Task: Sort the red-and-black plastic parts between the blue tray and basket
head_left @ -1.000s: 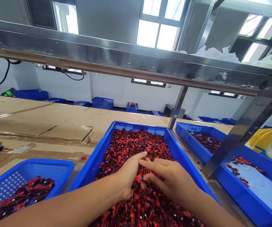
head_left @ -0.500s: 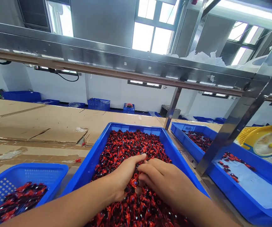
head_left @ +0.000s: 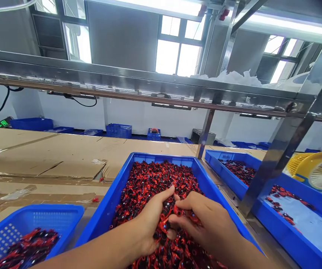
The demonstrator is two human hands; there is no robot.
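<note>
A deep blue tray [head_left: 205, 175] in the middle is heaped with small red and black pieces [head_left: 161, 175]. Over the heap, my left hand [head_left: 152, 220] is cupped with its thumb up, and several red and black pieces lie in it. My right hand [head_left: 202, 220] meets it from the right, thumb and fingertips pinched on a red piece [head_left: 178, 211]. The lower fingers of my left hand are partly hidden behind the pieces and my right hand.
A blue perforated basket [head_left: 57, 211] with more pieces stands at the left. Beyond a metal post [head_left: 272, 164], a long blue tray [head_left: 230, 179] holds pieces and white sheeting. A yellow fan [head_left: 317, 170] is at the right. A metal shelf beam [head_left: 149, 86] crosses above the cardboard-covered table [head_left: 74, 153].
The view has tilted up slightly. My right hand has drawn back a little from my left palm, and a red piece now shows between its fingertips.
</note>
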